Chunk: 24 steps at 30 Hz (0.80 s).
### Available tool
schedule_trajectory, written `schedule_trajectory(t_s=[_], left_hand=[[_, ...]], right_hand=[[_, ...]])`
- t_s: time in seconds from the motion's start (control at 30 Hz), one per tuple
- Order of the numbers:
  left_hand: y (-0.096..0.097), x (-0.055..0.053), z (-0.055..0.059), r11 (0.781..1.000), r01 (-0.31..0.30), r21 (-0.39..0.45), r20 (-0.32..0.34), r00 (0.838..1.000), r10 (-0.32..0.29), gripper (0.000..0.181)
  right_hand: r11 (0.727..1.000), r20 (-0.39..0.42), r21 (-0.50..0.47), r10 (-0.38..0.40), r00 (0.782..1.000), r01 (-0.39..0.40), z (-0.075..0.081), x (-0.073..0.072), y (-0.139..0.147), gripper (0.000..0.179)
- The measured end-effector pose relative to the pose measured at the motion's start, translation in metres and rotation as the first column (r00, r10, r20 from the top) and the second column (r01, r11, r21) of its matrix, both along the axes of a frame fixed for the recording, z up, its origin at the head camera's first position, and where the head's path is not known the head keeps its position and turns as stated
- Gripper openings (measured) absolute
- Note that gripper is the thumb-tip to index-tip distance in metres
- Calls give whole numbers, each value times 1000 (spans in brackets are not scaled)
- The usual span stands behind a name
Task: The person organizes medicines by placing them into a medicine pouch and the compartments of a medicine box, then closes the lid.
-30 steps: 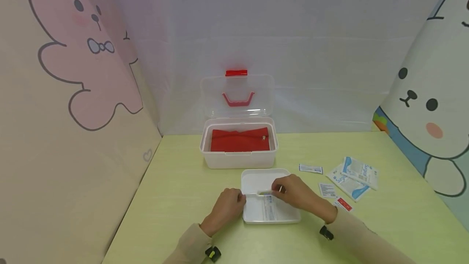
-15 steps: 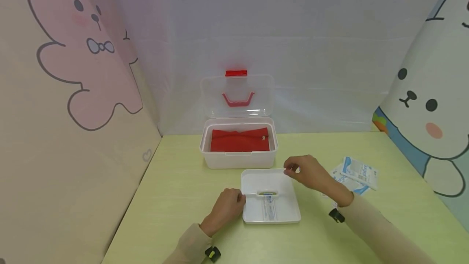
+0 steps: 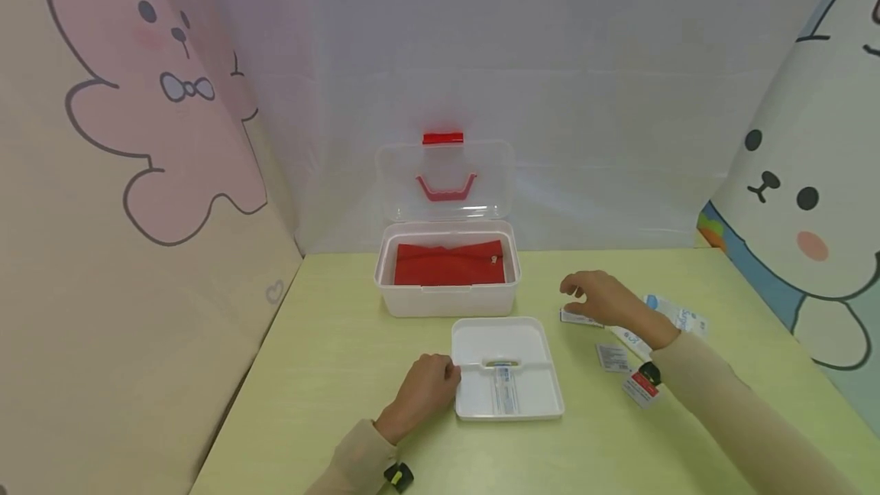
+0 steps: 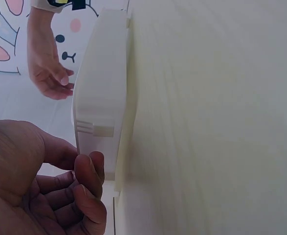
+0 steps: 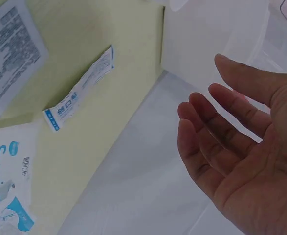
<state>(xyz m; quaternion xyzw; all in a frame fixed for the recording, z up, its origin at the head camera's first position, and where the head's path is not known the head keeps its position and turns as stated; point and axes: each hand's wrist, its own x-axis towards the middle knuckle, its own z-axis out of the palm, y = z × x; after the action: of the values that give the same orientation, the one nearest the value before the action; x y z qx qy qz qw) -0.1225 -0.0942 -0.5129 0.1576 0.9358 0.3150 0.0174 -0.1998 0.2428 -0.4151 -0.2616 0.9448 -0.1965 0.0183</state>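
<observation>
In the head view, my left hand (image 3: 421,394) is at the left side of a shallow white divided tray (image 3: 481,341). The left wrist view shows its thumb and index finger pinching the tray's edge (image 4: 101,73). A slim clear packet with blue print (image 3: 506,391) lies in the tray's near compartment. My right hand (image 3: 603,299) is above a narrow white-and-blue packet (image 3: 580,318) on the table, partly covering it from the head camera. Seen from the right wrist, that hand (image 5: 246,142) has spread, slightly bent fingers and holds nothing.
Behind the tray stands a white box (image 3: 447,301) with its clear lid raised and a red pouch (image 3: 450,266) inside. Larger surgical packets (image 3: 687,319) lie at the right, partly under the right arm. Two small packets are nearer: one white (image 3: 612,357), one red-and-white (image 3: 641,391).
My right hand has left the tray's middle, moving right and away from me to above the narrow packet. The slim packet stays in the tray, and my left hand keeps its place.
</observation>
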Motion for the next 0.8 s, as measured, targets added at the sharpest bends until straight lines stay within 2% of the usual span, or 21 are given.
schedule_trajectory(t_s=[0.23, 0.47, 0.67, 0.8], left_hand=[[0, -1, -3, 1000, 0, 2, 5, 1000, 0, 33], [0, -1, -3, 1000, -6, 0, 8, 1000, 6, 32], [0, -1, -2, 1000, -16, -3, 24, 1000, 16, 31], [0, 0, -2, 1000, -13, -7, 5, 1000, 13, 31]], right_hand=[[999, 47, 35, -23, 999, 21, -15, -13, 9, 29], [994, 108, 96, -65, 992, 54, -40, -24, 16, 31], [991, 107, 123, -67, 992, 54, -55, -28, 19, 28], [991, 115, 124, -72, 991, 57, -61, -29, 21, 28]])
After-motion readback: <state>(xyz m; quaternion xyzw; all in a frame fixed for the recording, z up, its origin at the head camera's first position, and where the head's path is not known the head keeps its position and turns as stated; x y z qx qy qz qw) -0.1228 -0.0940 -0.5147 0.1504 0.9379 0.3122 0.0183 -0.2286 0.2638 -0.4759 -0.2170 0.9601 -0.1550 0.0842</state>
